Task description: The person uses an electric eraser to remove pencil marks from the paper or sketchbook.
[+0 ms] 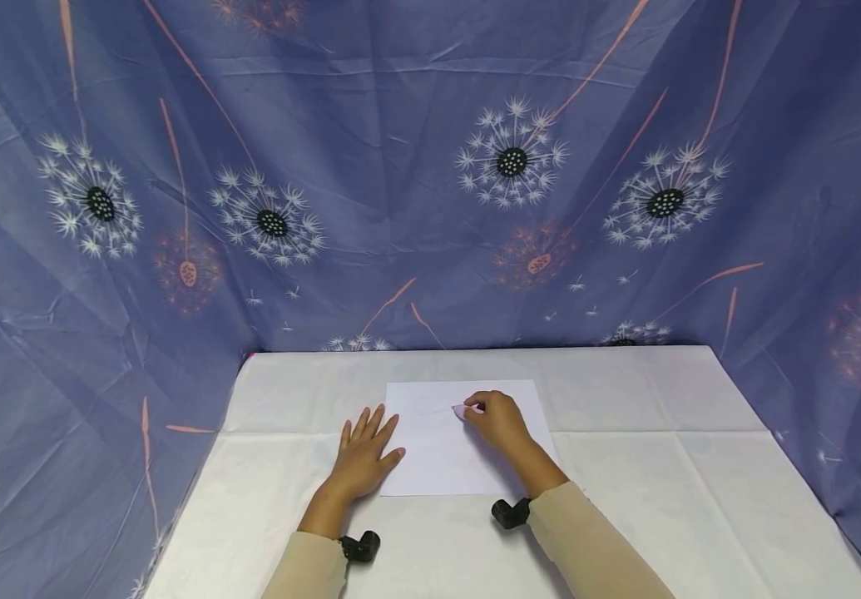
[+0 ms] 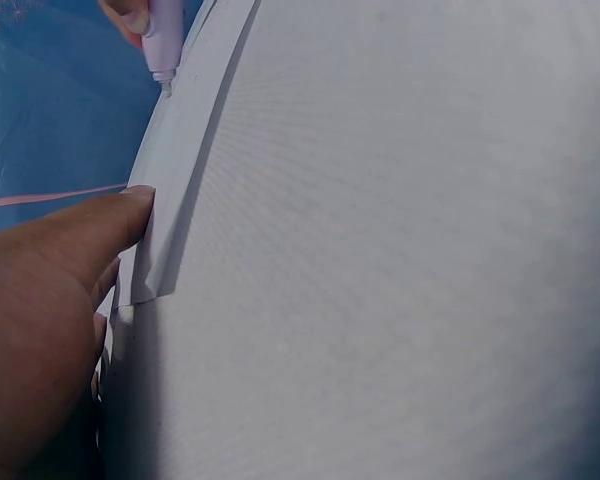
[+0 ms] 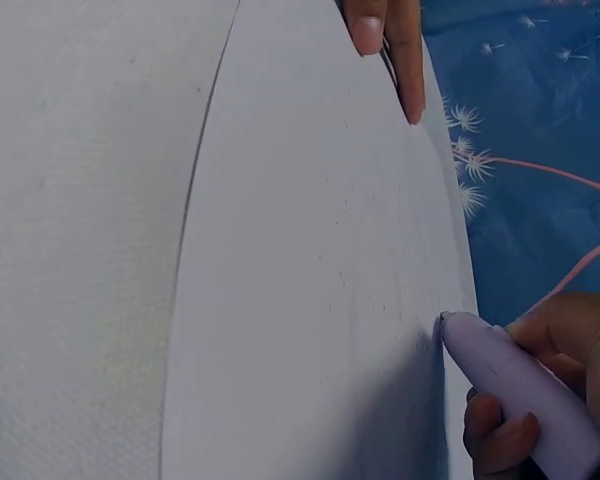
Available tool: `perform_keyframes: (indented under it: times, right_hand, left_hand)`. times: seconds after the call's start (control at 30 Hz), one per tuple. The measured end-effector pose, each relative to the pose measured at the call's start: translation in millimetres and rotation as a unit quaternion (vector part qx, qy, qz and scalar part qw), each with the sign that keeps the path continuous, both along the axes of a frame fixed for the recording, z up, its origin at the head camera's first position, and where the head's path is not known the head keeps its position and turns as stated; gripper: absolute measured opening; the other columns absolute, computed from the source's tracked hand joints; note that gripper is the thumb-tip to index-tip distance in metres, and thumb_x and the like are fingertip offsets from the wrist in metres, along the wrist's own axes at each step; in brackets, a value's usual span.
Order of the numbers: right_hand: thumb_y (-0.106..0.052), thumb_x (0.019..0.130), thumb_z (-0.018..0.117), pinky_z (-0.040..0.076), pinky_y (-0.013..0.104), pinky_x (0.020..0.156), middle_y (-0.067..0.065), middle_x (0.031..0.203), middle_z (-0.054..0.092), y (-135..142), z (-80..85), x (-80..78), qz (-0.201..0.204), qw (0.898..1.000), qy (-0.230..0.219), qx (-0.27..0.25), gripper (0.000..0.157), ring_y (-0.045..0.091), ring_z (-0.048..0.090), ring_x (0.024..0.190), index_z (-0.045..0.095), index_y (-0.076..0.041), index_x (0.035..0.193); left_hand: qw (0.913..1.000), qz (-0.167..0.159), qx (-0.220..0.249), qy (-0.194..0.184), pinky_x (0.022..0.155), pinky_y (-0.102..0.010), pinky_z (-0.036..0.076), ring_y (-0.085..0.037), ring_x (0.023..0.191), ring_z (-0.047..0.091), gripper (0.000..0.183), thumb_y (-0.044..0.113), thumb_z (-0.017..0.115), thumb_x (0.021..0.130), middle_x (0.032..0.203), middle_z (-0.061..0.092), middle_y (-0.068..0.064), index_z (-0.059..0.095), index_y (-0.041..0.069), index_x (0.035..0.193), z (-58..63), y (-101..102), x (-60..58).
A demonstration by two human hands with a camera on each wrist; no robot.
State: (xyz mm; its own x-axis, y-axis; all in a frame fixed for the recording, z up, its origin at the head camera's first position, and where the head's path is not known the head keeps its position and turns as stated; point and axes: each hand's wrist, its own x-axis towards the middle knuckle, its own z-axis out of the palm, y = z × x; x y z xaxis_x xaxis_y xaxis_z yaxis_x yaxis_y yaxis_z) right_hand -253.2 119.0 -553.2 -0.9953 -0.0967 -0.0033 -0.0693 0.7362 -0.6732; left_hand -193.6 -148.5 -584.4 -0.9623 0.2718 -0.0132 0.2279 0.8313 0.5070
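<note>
A white sheet of paper point(image 1: 437, 470) lies on the table. My left hand point(image 1: 361, 462) rests at its left edge with spread fingers, the thumb and fingertips over the margin. My right hand point(image 1: 503, 423) pinches a thick lilac pen-shaped tool point(image 3: 530, 400) between thumb and fingers, over the upper part of the sheet. The tool's narrow tip points left and down, right at the paper. In the left wrist view, the tool point(image 2: 164, 42) shows its stepped, tapering nose. Faint lines run across the sheet near the tip; small dark specks show in the right wrist view.
A white cloth with fold creases covers the table point(image 1: 640, 466). Behind and beside it hangs a blue curtain point(image 1: 400, 183) with dandelion prints. A black wrist camera point(image 1: 361, 547) sits by the left cuff, another black camera point(image 1: 510, 513) by the right.
</note>
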Motion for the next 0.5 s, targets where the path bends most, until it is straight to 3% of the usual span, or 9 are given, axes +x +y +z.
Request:
perform_keyframes:
  times: [0.33,0.5]
  right_hand:
    - [-0.025,0.091,0.074,0.054,0.046,0.092,0.011,0.106,0.074,0.3,2.0,-0.2,-0.001,1.0,-0.006,0.0,0.014,0.026,0.068,0.104,0.08,-0.015,0.099]
    - [-0.022,0.091,0.073,0.055,0.046,0.091,0.011,0.106,0.074,2.0,0.2,-0.7,-0.01,1.0,0.008,0.006,0.013,0.027,0.069,0.103,0.08,-0.015,0.1]
  left_hand:
    - [0.9997,0.001,0.017,0.019,0.123,-0.067,0.002,-0.044,0.157,0.012,0.064,0.04,0.057,0.1,0.168,0.024,-0.018,0.041,0.012,0.155,-1.4,-0.4,0.8]
    - [0.9999,0.002,0.01,0.008,0.124,-0.067,0.002,-0.043,0.157,0.012,0.063,0.041,0.056,0.101,0.168,0.023,-0.017,0.041,0.013,0.155,-0.1,-0.9,0.7]
